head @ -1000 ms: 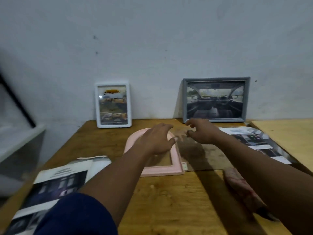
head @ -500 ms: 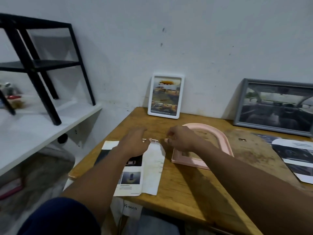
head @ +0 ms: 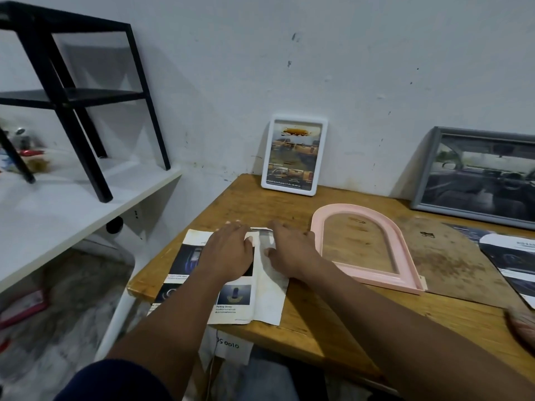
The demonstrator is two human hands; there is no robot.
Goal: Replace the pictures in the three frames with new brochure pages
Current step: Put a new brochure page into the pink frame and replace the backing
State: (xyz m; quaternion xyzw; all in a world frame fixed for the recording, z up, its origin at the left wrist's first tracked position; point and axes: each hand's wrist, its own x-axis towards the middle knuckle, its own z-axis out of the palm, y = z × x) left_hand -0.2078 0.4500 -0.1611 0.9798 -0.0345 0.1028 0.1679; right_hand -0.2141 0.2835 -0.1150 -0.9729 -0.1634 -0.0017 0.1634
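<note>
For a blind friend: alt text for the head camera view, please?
Left hand and right hand rest on a brochure page on a wooden table. An empty pink frame lies beside it; a white frame and grey frame lean on the wall.

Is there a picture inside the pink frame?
No, the pink frame lies flat and empty, and the wooden table shows through it.

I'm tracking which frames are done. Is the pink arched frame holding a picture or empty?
Empty: the pink arched frame lies flat, and the bare wood of the table shows through its opening.
</note>
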